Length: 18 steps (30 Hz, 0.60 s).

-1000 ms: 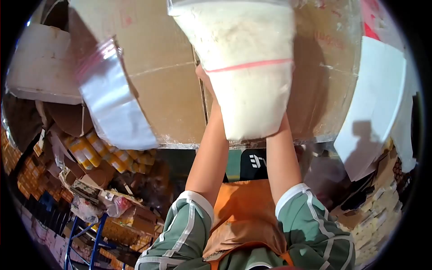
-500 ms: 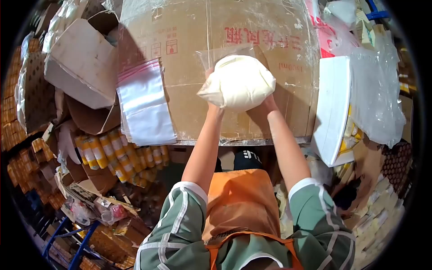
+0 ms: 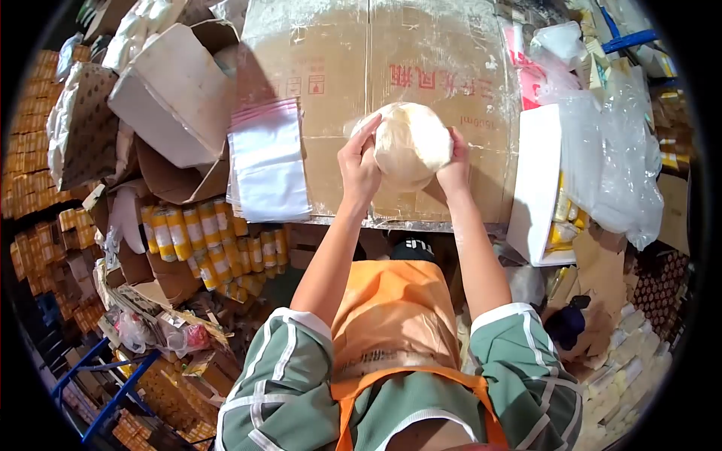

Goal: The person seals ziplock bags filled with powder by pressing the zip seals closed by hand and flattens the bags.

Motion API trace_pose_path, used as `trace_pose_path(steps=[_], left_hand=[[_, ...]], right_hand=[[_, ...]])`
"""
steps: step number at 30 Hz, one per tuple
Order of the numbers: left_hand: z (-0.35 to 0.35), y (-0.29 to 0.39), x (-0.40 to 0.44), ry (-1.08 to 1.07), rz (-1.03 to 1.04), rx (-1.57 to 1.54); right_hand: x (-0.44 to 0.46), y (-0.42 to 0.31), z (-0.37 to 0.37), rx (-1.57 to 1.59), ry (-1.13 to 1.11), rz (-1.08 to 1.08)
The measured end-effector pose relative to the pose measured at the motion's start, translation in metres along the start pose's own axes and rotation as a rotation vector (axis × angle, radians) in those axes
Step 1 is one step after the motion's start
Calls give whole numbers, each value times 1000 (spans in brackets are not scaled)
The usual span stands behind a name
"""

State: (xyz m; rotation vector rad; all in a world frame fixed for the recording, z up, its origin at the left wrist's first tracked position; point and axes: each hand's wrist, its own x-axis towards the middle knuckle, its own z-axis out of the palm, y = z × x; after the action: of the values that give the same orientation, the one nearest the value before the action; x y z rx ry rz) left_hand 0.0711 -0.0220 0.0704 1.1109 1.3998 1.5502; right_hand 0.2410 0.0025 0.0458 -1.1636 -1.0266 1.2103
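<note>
A rounded plastic bag of cream-coloured contents [image 3: 412, 146] is held above the cardboard-covered surface [image 3: 331, 180]. My left hand [image 3: 359, 164] grips its left side, with the fingers closed on the plastic. On the opposite side, my right hand [image 3: 454, 164] holds the bag with bent fingers. What fills the bag cannot be made out. A stack of flat zip bags [image 3: 268, 161] with pink top edges lies left of my left hand, not touched by it.
A white foam box [image 3: 177, 94] stands at the left, above yellow-and-white rolls [image 3: 218, 240]. On the right are a white foam panel [image 3: 535, 184] and clear plastic wrap [image 3: 617, 150]. A blue metal frame [image 3: 105, 383] is at lower left.
The bag has come down from close to the camera to just over the cardboard and now looks rounder and smaller. Both hands have shifted to its sides. The view has moved too.
</note>
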Motion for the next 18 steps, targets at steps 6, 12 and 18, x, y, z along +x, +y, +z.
trace_pose_path(steps=[6, 12, 18], left_hand=[[-13, 64, -11, -37, -320, -131], [-10, -20, -13, -55, -510, 25], [18, -79, -18, -6, -273, 307]], right_hand=[[-25, -52, 1, 68, 20, 204], [-28, -5, 12, -16, 19, 396], [-25, 30, 28, -612, -80, 168]])
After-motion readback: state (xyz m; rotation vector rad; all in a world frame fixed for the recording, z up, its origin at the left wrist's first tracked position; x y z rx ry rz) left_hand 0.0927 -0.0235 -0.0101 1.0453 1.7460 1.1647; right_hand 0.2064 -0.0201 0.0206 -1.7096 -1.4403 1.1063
